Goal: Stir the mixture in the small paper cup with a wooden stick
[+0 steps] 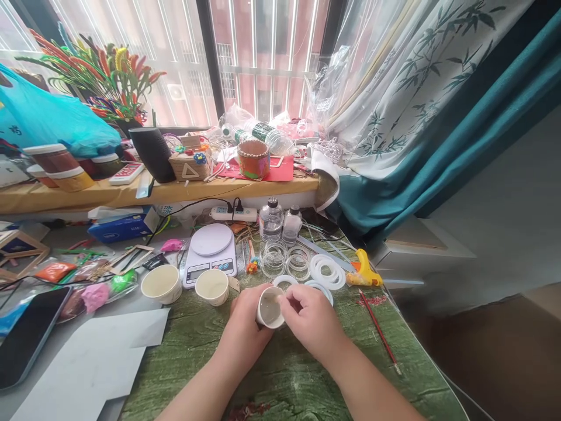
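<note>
Hands (311, 318) w/ cup (269, 308), rings (326, 272), scale (210, 254) nearby

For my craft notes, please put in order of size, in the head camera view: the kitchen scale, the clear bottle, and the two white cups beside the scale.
Kitchen scale looks largest. Then the two white cups, too alike to rank. Smallest, the clear bottle, though farther from the camera.
</note>
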`<state>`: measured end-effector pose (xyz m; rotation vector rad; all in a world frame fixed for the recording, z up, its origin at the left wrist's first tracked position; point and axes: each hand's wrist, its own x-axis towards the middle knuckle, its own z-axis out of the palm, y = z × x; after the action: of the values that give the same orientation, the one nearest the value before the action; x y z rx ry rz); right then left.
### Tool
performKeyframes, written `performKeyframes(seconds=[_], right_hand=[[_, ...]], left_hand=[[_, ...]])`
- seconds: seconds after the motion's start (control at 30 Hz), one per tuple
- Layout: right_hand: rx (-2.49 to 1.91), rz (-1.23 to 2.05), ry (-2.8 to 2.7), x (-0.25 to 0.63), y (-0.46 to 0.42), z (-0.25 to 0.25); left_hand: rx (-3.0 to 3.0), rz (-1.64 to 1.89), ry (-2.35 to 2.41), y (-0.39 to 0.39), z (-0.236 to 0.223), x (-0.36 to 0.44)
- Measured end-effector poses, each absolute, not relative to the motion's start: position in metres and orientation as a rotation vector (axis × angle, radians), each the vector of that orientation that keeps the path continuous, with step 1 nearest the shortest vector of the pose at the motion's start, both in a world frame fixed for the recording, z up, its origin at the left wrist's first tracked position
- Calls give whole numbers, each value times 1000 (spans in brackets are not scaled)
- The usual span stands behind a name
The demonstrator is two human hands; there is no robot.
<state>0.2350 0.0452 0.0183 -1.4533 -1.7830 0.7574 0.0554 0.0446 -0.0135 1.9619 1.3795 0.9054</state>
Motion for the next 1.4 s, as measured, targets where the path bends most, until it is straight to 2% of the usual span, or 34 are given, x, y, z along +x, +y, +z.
performKeyframes(seconds=[1.4], right_hand=[[-1425,825,-1763,234,45,19]], left_hand=[[1965,914,1383,45,-13,56]])
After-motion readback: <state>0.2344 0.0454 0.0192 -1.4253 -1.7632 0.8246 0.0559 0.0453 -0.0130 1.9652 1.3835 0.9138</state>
